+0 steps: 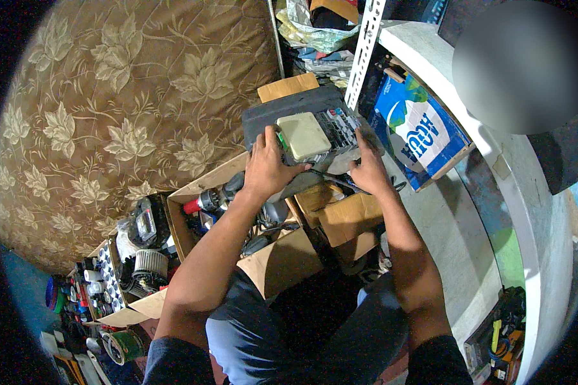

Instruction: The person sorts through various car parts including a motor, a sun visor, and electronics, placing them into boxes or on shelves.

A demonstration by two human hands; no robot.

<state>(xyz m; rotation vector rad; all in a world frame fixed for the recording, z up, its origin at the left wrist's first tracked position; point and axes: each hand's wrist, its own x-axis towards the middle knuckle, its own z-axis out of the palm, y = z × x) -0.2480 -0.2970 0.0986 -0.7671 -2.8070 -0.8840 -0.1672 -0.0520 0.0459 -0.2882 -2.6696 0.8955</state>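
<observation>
Cream lid (304, 136) on grey box (289, 110), brown leaf-print cloth (141, 90), blue-white carton (417, 131)

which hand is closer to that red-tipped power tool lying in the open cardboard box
Left. The left hand grips the beige-lidded device just above and right of the red-tipped power tool; the right hand holds the device's far side, farther away.

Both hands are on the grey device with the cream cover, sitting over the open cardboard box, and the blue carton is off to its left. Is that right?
Not quite. In the head view the blue carton is to the right of the grey device, not the left. The rest holds: left hand and right hand are both on it, over the open cardboard box.
</observation>
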